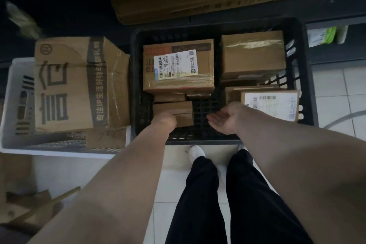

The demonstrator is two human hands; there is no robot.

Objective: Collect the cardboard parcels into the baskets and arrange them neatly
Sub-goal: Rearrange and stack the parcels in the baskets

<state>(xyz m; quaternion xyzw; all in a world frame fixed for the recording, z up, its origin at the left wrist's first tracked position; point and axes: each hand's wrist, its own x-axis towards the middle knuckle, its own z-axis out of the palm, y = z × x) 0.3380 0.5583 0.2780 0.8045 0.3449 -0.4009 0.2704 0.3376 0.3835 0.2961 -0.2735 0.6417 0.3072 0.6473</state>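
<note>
A person stood over a black basket on a tiled floor, both bare arms reaching in among the cardboard parcels. The left hand met the near corner of a small parcel lying on the mesh bottom at the front left, just in front of a labelled parcel. Its fingers were hidden behind the wrist, so whether they gripped or merely pushed could not be told. The right hand hovered just beside it, palm up with fingers loosely extended, holding nothing. A taped parcel filled the far right corner, and a front-right parcel showed a white label. A white basket to the left held a large printed box. The step appeared to be squaring the small parcel into place. Done well, it would sit flush against the boxes behind it and the left wall, the free hand steadying its open side and the bare middle mesh left usable.
</note>
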